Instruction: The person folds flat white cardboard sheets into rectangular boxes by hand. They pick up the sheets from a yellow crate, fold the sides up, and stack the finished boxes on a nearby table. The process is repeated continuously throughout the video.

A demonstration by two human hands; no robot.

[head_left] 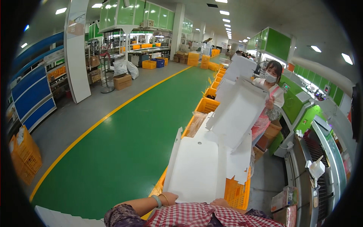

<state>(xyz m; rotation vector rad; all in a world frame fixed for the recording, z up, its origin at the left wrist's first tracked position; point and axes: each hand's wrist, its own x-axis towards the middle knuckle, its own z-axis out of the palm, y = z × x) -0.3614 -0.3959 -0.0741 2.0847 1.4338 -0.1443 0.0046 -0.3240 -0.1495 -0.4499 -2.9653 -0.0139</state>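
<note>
A long white cardboard box blank lies before me, its left side flap standing up and a small round hole near its far end. Closed at its near left corner is my left hand, with a bangle and a band on the wrist. My right hand grips the near right edge, its fingers partly hidden by the card and my checked apron. Across from me, a masked co-worker holds up another white cardboard blank at a tilt. More flat white cardboard lies underneath.
Orange crates stand under the cardboard and run in a row into the distance. To the right is a machine with a conveyor. A green floor lane with a yellow line lies left. White sheets are at lower left.
</note>
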